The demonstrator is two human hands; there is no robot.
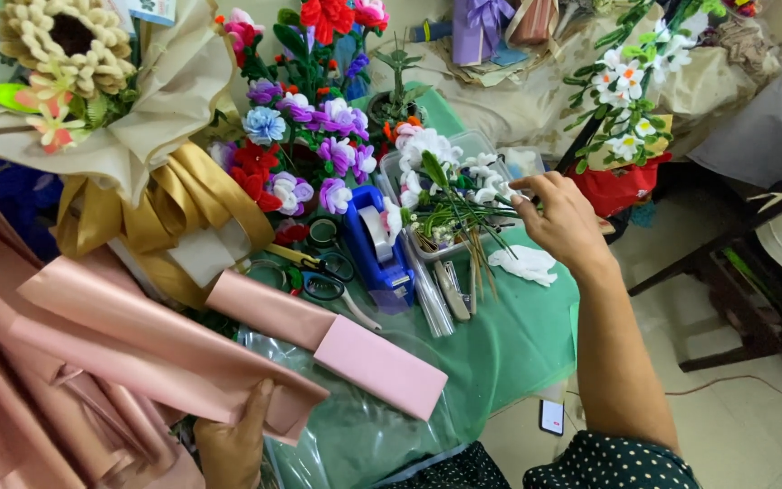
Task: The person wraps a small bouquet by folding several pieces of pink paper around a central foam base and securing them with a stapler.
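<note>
My left hand (pixel 235 441) grips the lower edge of a bundle of folded pink wrapping sheets (pixel 119 349) at the bottom left. My right hand (pixel 561 217) reaches out over a clear plastic tray (pixel 477 145) of white artificial flowers on thin stems (pixel 441 186). Its fingertips pinch at the stems near the tray's right side; whether a stem is truly held is hard to tell. A folded pink sheet (pixel 377 367) lies on the green cloth (pixel 518 335) between the hands.
A blue tape dispenser (pixel 377 244), scissors (pixel 319 281) and ribbon rolls lie mid-table. Purple, blue and red handmade flowers (pixel 305 145) stand behind. A cream-wrapped bouquet with gold ribbon (pixel 128 136) is at the left. A phone (pixel 551 417) lies on the floor; dark furniture stands at the right.
</note>
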